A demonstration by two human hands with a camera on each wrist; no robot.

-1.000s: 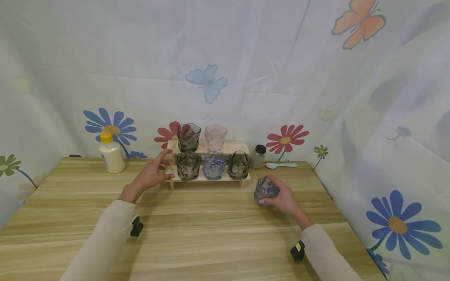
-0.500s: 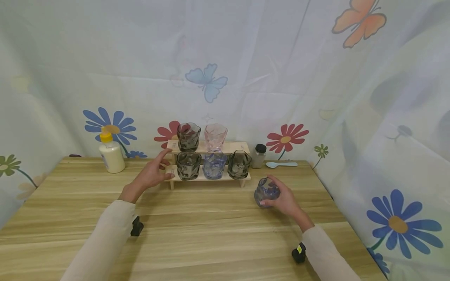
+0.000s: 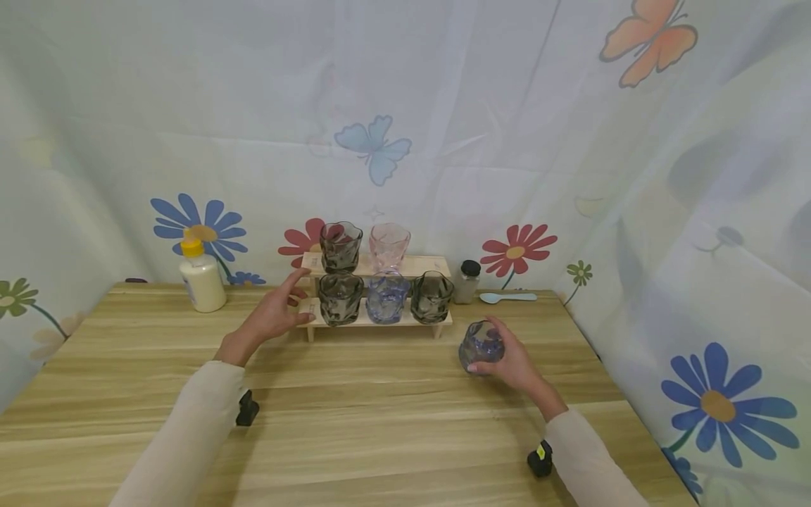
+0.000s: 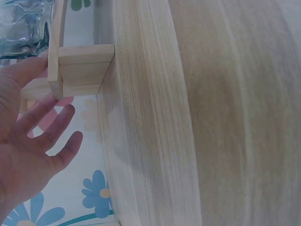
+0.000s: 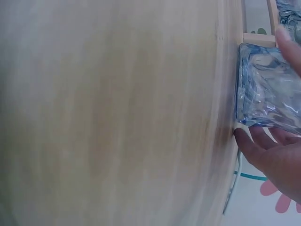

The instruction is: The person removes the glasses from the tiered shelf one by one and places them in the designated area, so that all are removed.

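Note:
A small two-step wooden rack [image 3: 421, 266] stands at the back of the table, bearing several wavy tumblers. My left hand [image 3: 272, 315] is at the rack's left end, fingers spread, thumb by the lower step and index finger by the upper. In the left wrist view the thumb lies over the rack's shelf edge [image 4: 55, 70]; the other fingers are free. My right hand [image 3: 516, 360] holds a bluish glass tumbler [image 3: 476, 350] between thumb and fingers, right of the rack. In the right wrist view this tumbler [image 5: 268, 89] looks upright, its base at the table.
On the upper step are a dark grey tumbler [image 3: 340, 248] and a pink one [image 3: 389, 248]. Below them stand grey [image 3: 341, 301], blue [image 3: 386, 299] and dark [image 3: 431, 299] tumblers. A black-capped jar [image 3: 467, 285], a pale spoon [image 3: 508, 298] and a yellow-topped bottle [image 3: 204, 285] are near the curtain.
Both hands stay almost still. The tumbler in my right hand has shifted only very slightly; the rack and its tumblers have not moved.

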